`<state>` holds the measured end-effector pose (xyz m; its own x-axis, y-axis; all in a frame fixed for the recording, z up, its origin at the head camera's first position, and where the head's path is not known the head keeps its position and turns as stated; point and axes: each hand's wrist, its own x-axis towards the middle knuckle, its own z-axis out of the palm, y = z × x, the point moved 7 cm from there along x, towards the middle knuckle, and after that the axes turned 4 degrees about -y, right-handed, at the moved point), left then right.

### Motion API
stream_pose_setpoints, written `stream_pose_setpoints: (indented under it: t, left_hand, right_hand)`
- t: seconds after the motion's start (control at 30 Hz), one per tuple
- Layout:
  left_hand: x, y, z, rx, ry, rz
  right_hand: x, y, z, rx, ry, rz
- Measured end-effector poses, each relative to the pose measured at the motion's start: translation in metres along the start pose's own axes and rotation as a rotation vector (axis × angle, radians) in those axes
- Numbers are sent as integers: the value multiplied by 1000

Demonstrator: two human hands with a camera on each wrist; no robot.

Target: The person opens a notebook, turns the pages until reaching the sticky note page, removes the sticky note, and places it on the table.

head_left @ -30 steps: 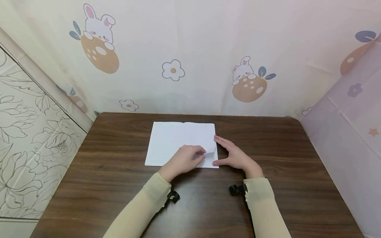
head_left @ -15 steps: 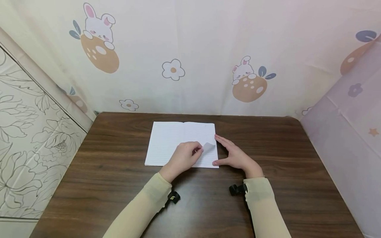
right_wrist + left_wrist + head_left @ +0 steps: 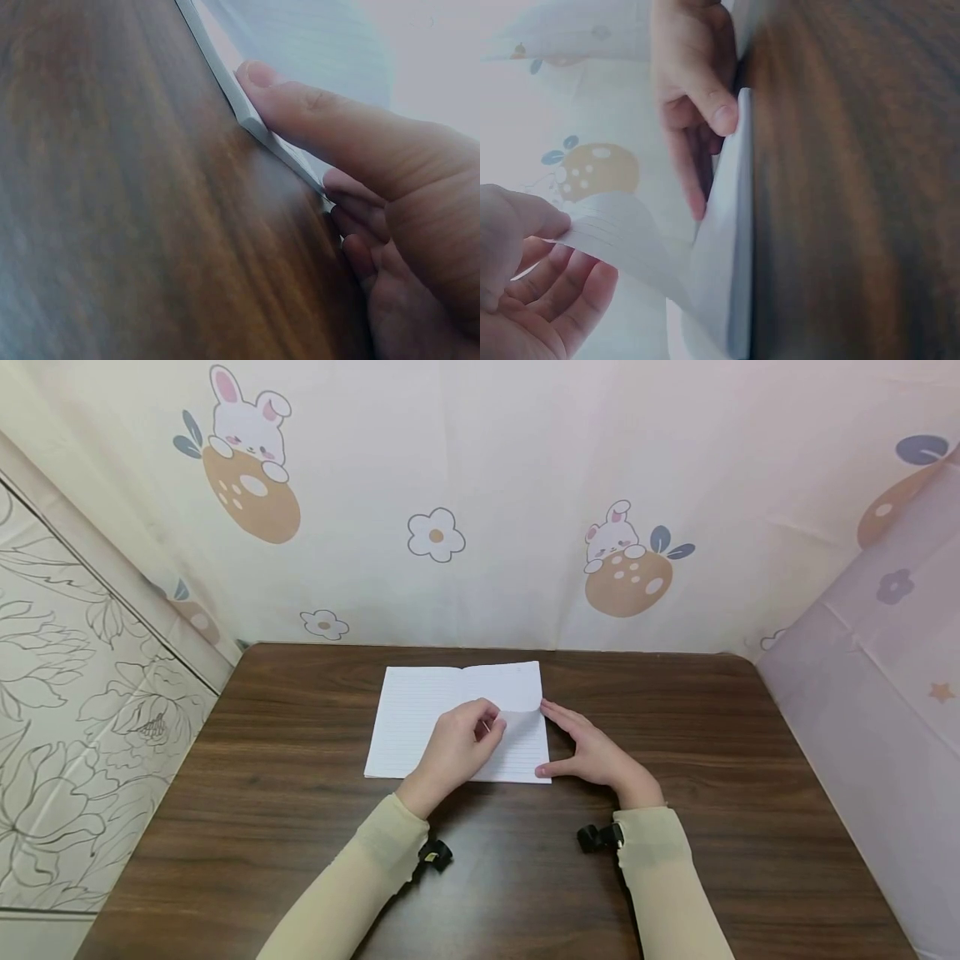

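An open notebook point(image 3: 412, 722) with lined white pages lies on the brown table. My left hand point(image 3: 461, 739) is over its right half and pinches a page point(image 3: 622, 236) between thumb and fingers. That page point(image 3: 517, 689) is lifted and curves up off the ones below. At the notebook's right edge, my right hand point(image 3: 600, 756) rests with fingers spread. Its thumb point(image 3: 300, 105) presses near the lower right corner, and its other fingers point(image 3: 356, 202) lie along the side edge, fairly straight.
The wood-grain table point(image 3: 300, 852) extends around the notebook on all sides. Behind it hangs a pale curtain point(image 3: 510, 460) printed with rabbits and flowers. Black wrist cameras sit on both sleeves point(image 3: 660, 852).
My left hand has moved up and slightly left, raising the pinched page from a small lifted corner to a wide curve. The right hand has stayed in place.
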<state>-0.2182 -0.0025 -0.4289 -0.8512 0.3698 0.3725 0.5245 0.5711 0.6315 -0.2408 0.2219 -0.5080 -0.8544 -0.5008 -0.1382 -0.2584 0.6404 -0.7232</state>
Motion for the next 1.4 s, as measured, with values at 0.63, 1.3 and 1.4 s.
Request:
stream_pose_setpoints:
  t: [0.63,1.3,1.4]
  left_hand:
    - [-4,-21,-50,-28,88,-38]
    - [-42,-58,-101,71,-54,-107]
    - [-47,-63,-105,85,-59,-108]
  right_hand:
    - [1,1,3,-20,-18,4]
    - [-1,3,1,-20,-13,12]
    - [0,4,2,-22,-9,-1]
